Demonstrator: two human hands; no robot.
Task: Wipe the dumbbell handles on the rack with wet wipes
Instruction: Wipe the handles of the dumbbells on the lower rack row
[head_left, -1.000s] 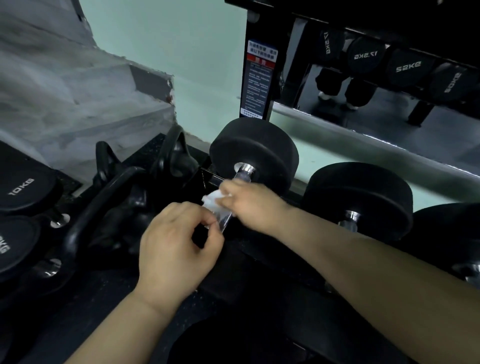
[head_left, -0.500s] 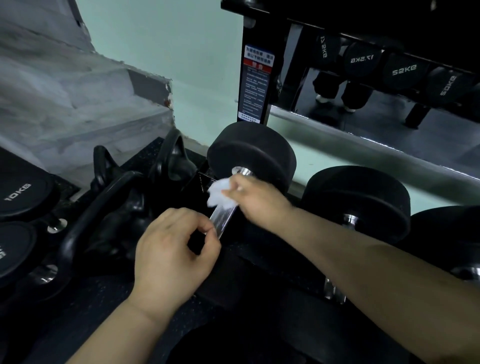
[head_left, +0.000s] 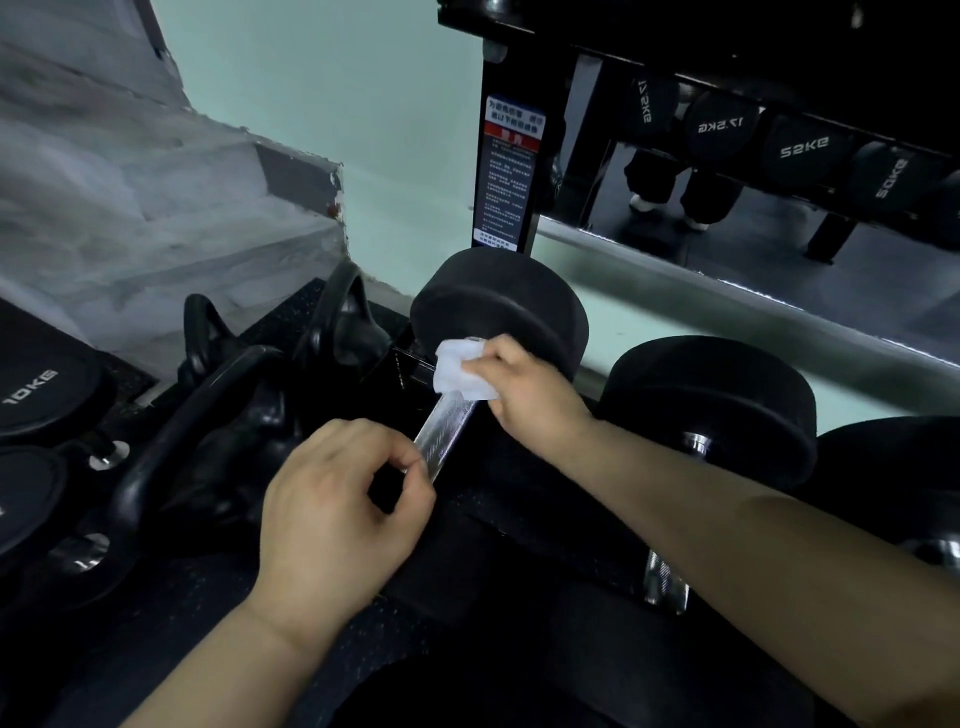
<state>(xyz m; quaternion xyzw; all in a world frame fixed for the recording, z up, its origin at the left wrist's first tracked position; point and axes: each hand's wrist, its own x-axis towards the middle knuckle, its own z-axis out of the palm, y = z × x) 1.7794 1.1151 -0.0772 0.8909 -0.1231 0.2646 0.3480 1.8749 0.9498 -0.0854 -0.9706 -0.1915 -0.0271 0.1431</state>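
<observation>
A person's right hand (head_left: 524, 395) pinched a crumpled white wet wipe (head_left: 460, 376) between thumb and fingers, pressing it onto the far end of a knurled chrome dumbbell handle (head_left: 445, 434), right where the bar met the round black rubber dumbbell head (head_left: 498, 306). The wipe lay on the left side of that hand, draped over the top of the bar. Nearer the camera, the left hand (head_left: 337, 504) sat with fingers curled, its thumb and forefinger meeting at the handle's near end; whether they actually gripped the bar could not be told. The dumbbell rested on a black metal rack shelf (head_left: 524, 504), with a second black dumbbell (head_left: 711, 400) just beside it on the right and black kettlebells (head_left: 348, 322) to the left.
</observation>
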